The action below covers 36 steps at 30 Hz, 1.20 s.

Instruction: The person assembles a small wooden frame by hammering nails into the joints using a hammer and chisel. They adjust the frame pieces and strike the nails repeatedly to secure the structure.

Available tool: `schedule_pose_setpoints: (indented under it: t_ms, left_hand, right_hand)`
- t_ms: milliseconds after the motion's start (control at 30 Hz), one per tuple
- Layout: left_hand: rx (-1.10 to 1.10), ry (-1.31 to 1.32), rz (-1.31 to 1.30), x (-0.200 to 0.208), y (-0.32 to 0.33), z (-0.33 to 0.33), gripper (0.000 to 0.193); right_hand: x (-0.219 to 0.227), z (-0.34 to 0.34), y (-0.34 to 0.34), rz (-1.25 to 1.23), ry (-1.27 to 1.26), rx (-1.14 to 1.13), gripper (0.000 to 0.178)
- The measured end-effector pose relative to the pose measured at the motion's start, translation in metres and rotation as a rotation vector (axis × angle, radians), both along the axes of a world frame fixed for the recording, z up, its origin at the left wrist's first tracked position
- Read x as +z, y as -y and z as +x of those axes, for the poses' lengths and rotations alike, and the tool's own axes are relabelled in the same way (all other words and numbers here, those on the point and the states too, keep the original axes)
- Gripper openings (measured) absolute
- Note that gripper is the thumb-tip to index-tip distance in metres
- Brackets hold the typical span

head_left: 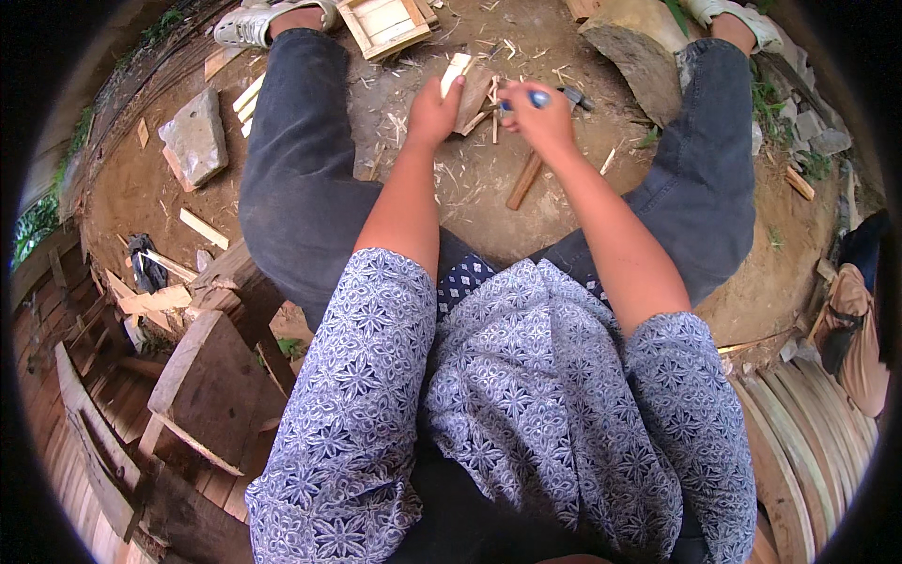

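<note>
My left hand (432, 115) is closed around a short, pale strip of wood (456, 73), holding it upright at a slant over a brown wooden block (475, 98). Just to the right, my right hand (545, 120) grips a tool with a blue handle (538, 99); its working end is not clear, so its kind cannot be told. Below that hand lies a hammer (525, 180), its wooden handle toward me and its dark head partly hidden behind my fingers.
A small pale wooden box frame (385, 26) stands ahead, left of centre. Wood shavings litter the ground between my legs. Flat stones (195, 137) lie at the left and a large rock (639, 70) at the right. Wooden boards (211, 385) stand at the lower left.
</note>
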State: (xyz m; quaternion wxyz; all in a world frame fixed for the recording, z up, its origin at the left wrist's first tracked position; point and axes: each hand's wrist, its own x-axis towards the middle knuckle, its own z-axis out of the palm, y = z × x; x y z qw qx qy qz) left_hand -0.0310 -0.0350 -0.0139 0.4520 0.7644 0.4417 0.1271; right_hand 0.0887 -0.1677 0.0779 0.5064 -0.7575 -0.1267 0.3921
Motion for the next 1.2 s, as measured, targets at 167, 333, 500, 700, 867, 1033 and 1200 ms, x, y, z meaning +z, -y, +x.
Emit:
schedule_pose_setpoints:
  t_ms: [167,333,500,700,867,1033,1200]
  left_hand:
    - [0.171,-0.024,-0.054,-0.015,-0.013,-0.014,0.060]
    - [0.165,-0.014,-0.059,-0.016,-0.014,-0.012,0.057]
    - [0.194,0.029,-0.089,-0.007,0.001,0.002,0.055]
    - [0.123,-0.014,-0.065,0.006,0.001,0.007,0.051]
    - [0.154,0.077,-0.131,0.000,0.005,0.002,0.053]
    - [0.342,0.088,-0.297,-0.014,0.007,-0.004,0.056]
    - [0.444,0.165,-0.439,-0.026,0.020,-0.009,0.059]
  right_hand:
    - [-0.023,0.030,0.066,0.173,-0.416,-0.258,0.027]
    - [-0.008,0.029,0.042,0.114,-0.287,-0.106,0.027]
    - [0.019,0.010,-0.007,-0.077,0.090,0.239,0.026]
    - [0.017,-0.013,-0.047,-0.114,0.521,0.340,0.030]
    - [0.018,-0.046,-0.041,-0.057,0.596,0.375,0.026]
    - [0.002,-0.073,0.003,0.138,0.581,0.324,0.015]
    - [-0.021,-0.082,0.040,0.315,0.581,0.251,0.012]
